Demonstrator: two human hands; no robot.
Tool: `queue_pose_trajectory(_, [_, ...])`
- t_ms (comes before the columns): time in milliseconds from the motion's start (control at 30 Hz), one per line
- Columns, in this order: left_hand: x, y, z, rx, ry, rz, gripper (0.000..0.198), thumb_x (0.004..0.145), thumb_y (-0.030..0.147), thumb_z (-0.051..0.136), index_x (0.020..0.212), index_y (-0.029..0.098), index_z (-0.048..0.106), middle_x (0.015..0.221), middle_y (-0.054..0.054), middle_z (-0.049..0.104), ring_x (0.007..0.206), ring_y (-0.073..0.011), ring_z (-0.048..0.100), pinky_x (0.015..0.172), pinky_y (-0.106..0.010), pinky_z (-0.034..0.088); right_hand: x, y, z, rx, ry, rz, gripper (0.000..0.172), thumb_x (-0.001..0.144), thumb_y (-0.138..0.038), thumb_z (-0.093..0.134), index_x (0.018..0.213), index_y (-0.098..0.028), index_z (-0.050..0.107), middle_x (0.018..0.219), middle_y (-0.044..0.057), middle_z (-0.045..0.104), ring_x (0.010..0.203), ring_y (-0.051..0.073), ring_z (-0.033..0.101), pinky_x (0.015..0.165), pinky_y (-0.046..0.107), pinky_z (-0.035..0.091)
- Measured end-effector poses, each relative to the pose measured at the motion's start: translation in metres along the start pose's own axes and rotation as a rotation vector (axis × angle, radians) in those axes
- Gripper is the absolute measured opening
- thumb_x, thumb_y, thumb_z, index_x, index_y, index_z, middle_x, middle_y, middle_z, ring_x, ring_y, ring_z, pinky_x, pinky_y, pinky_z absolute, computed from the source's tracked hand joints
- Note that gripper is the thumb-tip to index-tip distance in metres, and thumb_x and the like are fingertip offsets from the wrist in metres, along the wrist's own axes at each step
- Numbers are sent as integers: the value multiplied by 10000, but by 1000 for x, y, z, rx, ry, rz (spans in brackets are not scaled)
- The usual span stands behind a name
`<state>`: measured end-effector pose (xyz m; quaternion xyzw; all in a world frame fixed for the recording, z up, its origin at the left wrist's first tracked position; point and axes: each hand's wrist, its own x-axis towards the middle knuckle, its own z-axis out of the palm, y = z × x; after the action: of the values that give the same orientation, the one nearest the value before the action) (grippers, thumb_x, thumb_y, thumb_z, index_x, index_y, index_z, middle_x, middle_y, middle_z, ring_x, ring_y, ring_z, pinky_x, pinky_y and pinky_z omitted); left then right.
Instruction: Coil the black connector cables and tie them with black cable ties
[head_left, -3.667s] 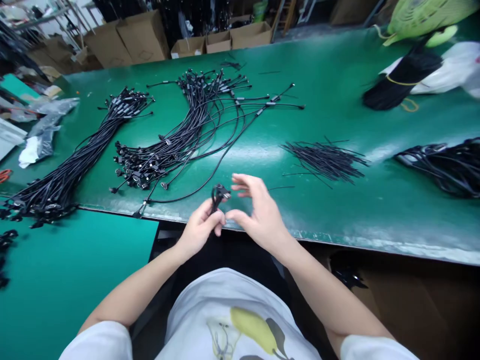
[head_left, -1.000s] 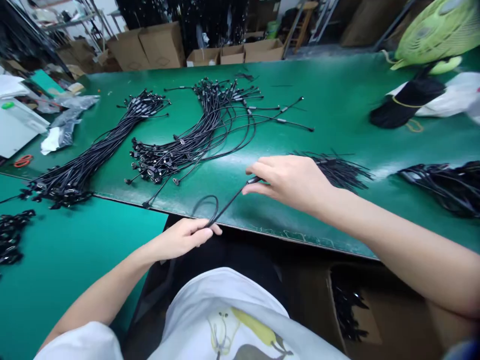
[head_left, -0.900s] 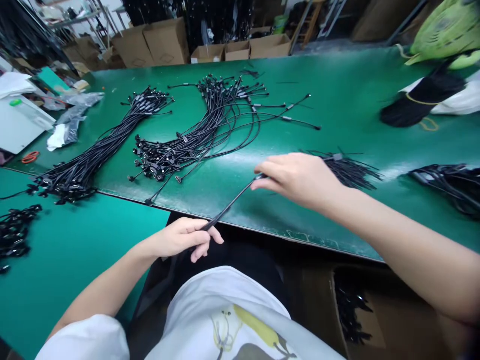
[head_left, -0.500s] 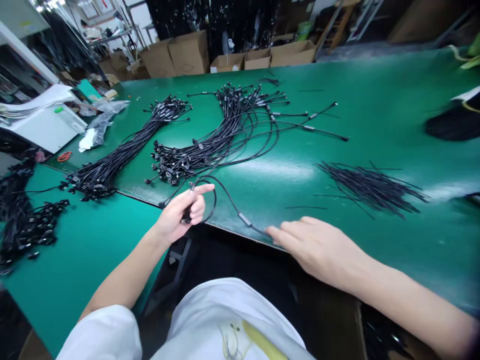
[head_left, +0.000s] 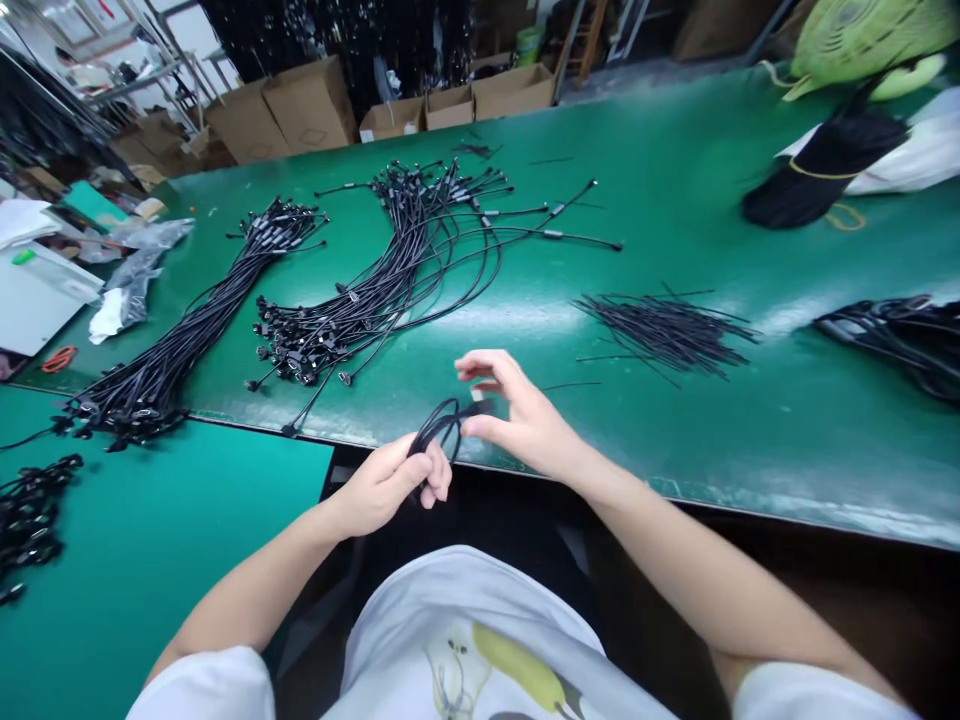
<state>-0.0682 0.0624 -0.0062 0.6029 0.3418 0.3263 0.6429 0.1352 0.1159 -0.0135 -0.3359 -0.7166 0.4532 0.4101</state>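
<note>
The person's left hand (head_left: 386,478) is curled shut around a looped black cable (head_left: 442,425), held just above the edge of a green-topped workbench (head_left: 675,425). The right hand (head_left: 525,415) is half open beside it, and the cable's connector end reaches toward its thumb, possibly touching, though that's hard to be sure of from here. Beyond lie long cable bundles (head_left: 330,320) and a spread of thin black pieces (head_left: 664,335). Any print on the connector is too small to read. The white T-shirt (head_left: 465,620) has a yellow pear-like print (head_left: 517,665).
</note>
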Motion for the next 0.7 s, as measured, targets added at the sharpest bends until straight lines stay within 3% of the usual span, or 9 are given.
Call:
queue_pose_trajectory(67, [5,-5,1,-216,1,21,332,949,438,467,770,164,526,714,-21,571,606,-122,524,652,-281,419,-2,10,15,295,55,160,340,804,-502,678,914,-193,587,760,-10,566,700,116,534,668,243,433])
queue_pose_trajectory(167, [11,-15,7,-400,113,-22,377,917,506,506,751,168,522,645,-4,536,703,-158,575,792,-329,436,-3,15,33,696,141,389,359,840,-503,632,725,-176,536,522,-90,302,444,47,261,442,183,262])
queue_pose_trajectory(267, [11,-27,16,-438,224,-74,373,903,544,515,839,176,533,564,56,443,644,-139,559,871,-366,427,-1,10,39,968,190,500,376,761,-478,726,683,-163,537,513,-110,209,435,30,110,378,176,122])
queue_pose_trajectory(367, [8,-36,22,-341,252,-114,341,895,517,551,905,177,523,572,80,405,562,-102,487,781,-335,440,-2,4,41,1085,188,532,366,731,-447,763,674,-160,543,528,-95,264,448,31,180,393,161,220])
queue_pose_trajectory(467, [4,-39,19,-253,250,-152,346,867,493,608,933,156,559,599,64,436,572,-105,479,712,-312,434,-10,-1,44,1046,210,511,344,753,-444,752,703,-174,544,581,-63,383,538,58,380,537,177,400])
queue_pose_trajectory(600, [2,-33,11,-456,250,-121,347,828,490,663,769,152,605,527,87,375,495,-72,427,881,-362,448,-17,-3,47,1012,254,478,348,751,-457,756,759,-194,528,753,-29,515,759,96,548,714,209,477])
queue_pose_trajectory(700, [1,-33,13,-615,314,-159,347,796,499,698,774,159,629,626,41,525,613,-91,542,938,-357,448,-18,-1,50,1055,304,491,387,749,-515,737,762,-200,512,743,-34,503,683,87,532,629,206,479])
